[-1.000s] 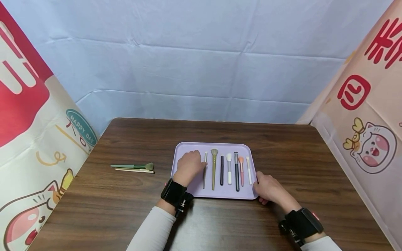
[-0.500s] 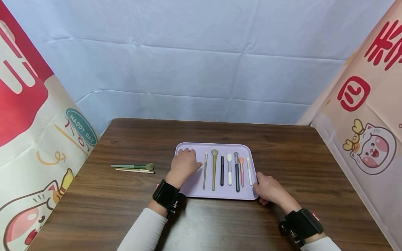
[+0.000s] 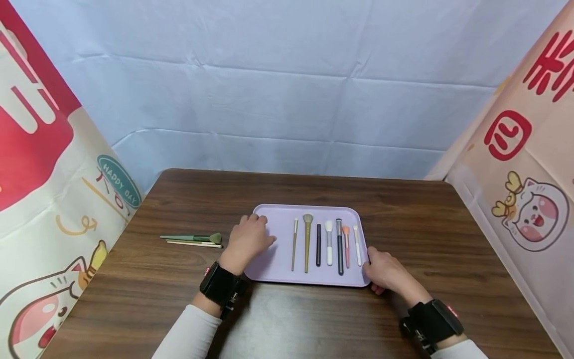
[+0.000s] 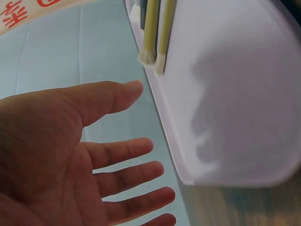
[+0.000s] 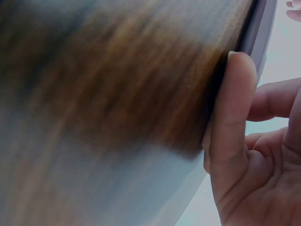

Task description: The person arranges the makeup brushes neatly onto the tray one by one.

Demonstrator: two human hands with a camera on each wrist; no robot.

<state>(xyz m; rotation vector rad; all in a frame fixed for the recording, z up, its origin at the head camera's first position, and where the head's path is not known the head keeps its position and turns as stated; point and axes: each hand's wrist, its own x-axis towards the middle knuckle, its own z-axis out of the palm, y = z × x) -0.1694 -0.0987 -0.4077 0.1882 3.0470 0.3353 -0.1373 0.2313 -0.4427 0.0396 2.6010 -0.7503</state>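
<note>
A lilac tray [image 3: 273,267] lies on the table with several makeup brushes side by side in its middle and right part. They include a thin gold-green brush [image 3: 294,247], an olive brush [image 3: 307,247], a dark brush [image 3: 340,249] and a pink one [image 3: 347,249]. My left hand [image 3: 247,239] hovers at the tray's left edge, holding nothing; in the left wrist view its thumb and fingers are spread. At the tray's near right corner my right hand [image 3: 384,270] grips the rim, its thumb [image 5: 233,108] along the edge in the right wrist view.
Left of the tray, a green makeup brush [image 3: 190,238] and thin pale brushes [image 3: 193,243] lie on the brown wooden table [image 3: 134,289]. A pale blue cloth [image 3: 269,99] hangs behind the table, with printed cloths on both sides.
My left hand has moved left, from beside the thin gold-green brush to the tray's left edge, and its fingers have spread. The right hand has stayed at the tray's corner.
</note>
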